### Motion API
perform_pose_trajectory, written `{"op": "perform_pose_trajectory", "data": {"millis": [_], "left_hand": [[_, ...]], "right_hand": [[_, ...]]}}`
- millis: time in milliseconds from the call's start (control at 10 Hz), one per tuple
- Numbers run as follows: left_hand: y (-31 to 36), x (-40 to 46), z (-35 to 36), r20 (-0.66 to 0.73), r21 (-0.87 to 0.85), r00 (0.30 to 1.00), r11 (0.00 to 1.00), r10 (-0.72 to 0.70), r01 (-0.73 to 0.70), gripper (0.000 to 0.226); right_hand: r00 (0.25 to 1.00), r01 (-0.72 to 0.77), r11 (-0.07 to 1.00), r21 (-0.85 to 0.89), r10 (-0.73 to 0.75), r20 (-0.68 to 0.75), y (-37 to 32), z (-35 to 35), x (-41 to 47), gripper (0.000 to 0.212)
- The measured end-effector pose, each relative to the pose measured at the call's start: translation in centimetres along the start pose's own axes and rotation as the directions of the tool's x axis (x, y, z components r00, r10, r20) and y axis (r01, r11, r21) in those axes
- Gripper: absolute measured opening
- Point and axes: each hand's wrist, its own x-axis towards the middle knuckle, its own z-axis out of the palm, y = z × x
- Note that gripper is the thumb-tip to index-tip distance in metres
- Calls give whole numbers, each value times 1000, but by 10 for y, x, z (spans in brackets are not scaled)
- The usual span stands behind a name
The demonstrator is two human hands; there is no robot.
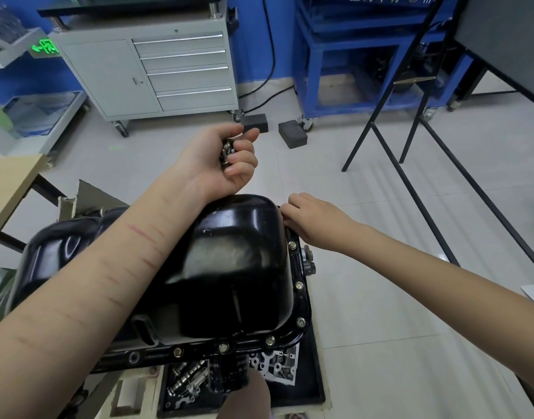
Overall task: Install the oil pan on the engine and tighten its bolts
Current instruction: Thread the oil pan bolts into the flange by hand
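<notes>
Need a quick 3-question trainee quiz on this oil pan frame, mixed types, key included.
1. True or false: the left hand grips spare bolts above the oil pan.
2. Where are the right hand fingertips?
A. on the grey cabinet
B. at the pan flange's far right corner
C. on the floor
3. Fill in: bolts already sit in the flange along the near and ___ edges.

Key: 1 true; 2 B; 3 right

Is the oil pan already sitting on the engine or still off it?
On: the oil pan sits dome-up, and bolts stand in its flange holes.
</notes>
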Motion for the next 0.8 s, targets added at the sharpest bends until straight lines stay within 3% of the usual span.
{"op": "perform_pose_trajectory", "data": {"millis": [400,800], "left_hand": [[0,-1,0,2,1,1000,1000,1,-1,28],[1,-1,-1,4,9,1000,1000,10,-10,28]], "right_hand": [[999,40,999,-18,-40,-11,3,-1,3,20],[987,142,982,-126,-131,96,1,-15,11,36]]}}
